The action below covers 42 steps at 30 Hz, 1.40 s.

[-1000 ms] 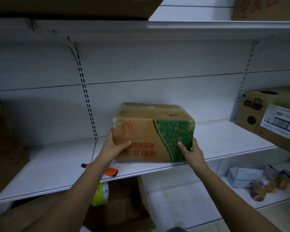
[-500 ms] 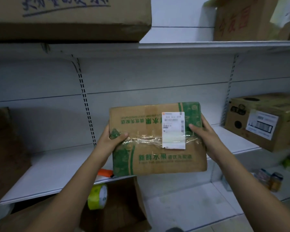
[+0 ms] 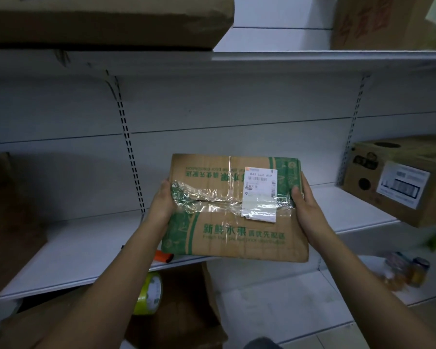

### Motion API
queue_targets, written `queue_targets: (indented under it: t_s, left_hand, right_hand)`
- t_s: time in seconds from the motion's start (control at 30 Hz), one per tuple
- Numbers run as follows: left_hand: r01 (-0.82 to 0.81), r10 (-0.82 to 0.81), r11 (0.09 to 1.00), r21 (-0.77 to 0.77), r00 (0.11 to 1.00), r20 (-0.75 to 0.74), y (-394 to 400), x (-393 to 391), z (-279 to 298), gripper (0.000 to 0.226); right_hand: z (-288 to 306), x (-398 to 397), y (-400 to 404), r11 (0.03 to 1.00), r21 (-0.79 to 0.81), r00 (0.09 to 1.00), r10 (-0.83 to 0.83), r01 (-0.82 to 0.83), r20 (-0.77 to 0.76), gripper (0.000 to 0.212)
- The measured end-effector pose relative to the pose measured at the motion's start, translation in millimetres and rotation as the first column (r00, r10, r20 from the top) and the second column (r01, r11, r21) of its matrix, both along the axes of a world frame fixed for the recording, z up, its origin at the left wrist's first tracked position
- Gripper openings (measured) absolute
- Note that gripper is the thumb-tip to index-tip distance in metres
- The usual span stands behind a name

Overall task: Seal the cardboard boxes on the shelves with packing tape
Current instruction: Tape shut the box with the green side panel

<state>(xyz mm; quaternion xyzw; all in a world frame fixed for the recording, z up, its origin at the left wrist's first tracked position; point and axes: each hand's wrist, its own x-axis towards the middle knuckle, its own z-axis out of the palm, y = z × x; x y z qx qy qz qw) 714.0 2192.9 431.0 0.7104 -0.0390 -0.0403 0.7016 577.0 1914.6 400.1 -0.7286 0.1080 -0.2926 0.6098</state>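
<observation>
I have the box (image 3: 234,210) gripped by both ends, left hand (image 3: 163,202) and right hand (image 3: 303,205) clamped on it, top tilted toward me, in front of the middle shelf (image 3: 86,245). Crinkled tape (image 3: 207,200) crosses its seam; a yellow roll (image 3: 149,293) sits below.

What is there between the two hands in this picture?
In the head view, the left hand and right hand grip opposite sides of a cardboard box; crinkled clear tape and a white label cross its top.
</observation>
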Motion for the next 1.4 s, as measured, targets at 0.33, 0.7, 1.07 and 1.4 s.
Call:
queue_targets:
  t_s: [0.33,0.7,1.07,1.4]
  left_hand:
    - [-0.369,-0.594,0.595,0.714,0.396,0.7,-58.7,-40.9,-16.9,0.063]
    - [-0.11,-0.72,0.625,0.773,0.301,0.625,-80.4,-31.8,-43.0,0.044]
    - [-0.007,-0.036,0.99,0.138,0.951,0.308,-71.6,-78.2,-75.5,0.076]
    - [0.208,-0.26,0.963,0.174,0.889,0.377,-36.9,-119.7,-40.9,0.108]
  right_hand:
    - [-18.8,17.2,-18.1,0.991,0.053,0.99,-0.117,0.121,-0.075,0.061]
    - [-16.6,28.8,-41.5,0.986,0.108,0.976,-0.108,0.13,-0.19,0.082]
    - [-17.9,17.4,-41.6,0.983,0.01,0.968,-0.176,0.181,-0.18,0.031]
    - [19.4,-49.6,-0.8,0.984,-0.026,0.982,0.18,-0.179,0.059,0.051]
